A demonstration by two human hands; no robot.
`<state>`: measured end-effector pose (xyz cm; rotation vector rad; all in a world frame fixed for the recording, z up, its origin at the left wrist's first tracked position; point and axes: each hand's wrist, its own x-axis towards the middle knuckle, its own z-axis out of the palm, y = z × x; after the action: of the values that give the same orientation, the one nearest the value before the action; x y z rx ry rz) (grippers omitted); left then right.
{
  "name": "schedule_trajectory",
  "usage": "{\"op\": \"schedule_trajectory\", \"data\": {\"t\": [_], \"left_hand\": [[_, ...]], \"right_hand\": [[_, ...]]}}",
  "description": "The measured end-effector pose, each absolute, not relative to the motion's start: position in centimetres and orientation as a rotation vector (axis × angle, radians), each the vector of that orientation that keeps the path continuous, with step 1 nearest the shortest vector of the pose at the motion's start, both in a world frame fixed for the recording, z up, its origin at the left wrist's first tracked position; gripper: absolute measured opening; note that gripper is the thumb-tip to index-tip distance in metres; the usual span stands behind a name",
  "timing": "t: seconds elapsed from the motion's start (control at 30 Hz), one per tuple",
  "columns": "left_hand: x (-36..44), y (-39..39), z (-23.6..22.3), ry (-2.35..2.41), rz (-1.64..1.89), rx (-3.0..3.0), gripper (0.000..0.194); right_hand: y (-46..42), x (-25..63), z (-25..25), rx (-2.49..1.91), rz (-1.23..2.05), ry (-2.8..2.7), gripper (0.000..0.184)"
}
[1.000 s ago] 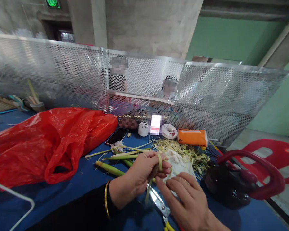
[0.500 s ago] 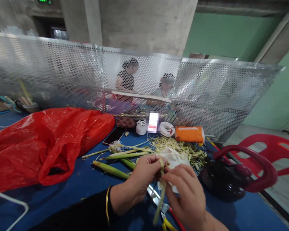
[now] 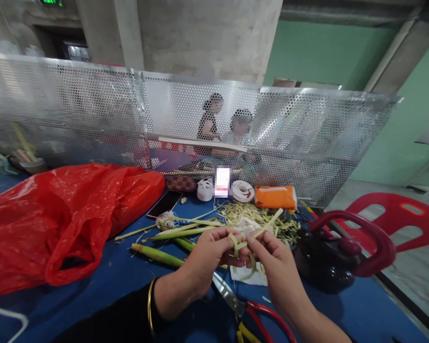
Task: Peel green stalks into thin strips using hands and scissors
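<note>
Left hand (image 3: 200,259) and right hand (image 3: 284,269) pinching green strip (image 3: 272,220); looks light, bendy, might split; best held near fold, between hands.

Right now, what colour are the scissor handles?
The scissor handles are red, showing best in the head view, below the right hand.

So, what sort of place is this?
Probably a shared craft workshop: plant stalks and scissors lie on a blue table, and people sit or stand behind a perforated metal screen.
</note>
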<state>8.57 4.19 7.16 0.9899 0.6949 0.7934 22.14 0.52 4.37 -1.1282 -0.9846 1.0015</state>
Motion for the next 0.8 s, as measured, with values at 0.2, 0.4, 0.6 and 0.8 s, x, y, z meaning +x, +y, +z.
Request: {"op": "schedule_trajectory", "data": {"t": [0.2,0.4,0.6,0.8], "left_hand": [[8.4,4.3,7.4,0.642,0.781,0.953,0.018],[8.3,4.4,6.9,0.627,0.794,1.044,0.023],[8.6,4.3,6.4,0.698,0.867,1.058,0.020],[8.6,4.3,6.7,0.775,0.923,1.041,0.026]], "right_hand": [[0.7,22.1,4.5,-1.125,1.020,-0.948,0.029],[0.8,22.2,4.7,-1.147,0.992,-0.940,0.032],[0.8,22.0,4.7,-1.141,1.054,-0.909,0.033],[0.7,21.7,4.8,-1.103,1.165,-0.824,0.030]]}}
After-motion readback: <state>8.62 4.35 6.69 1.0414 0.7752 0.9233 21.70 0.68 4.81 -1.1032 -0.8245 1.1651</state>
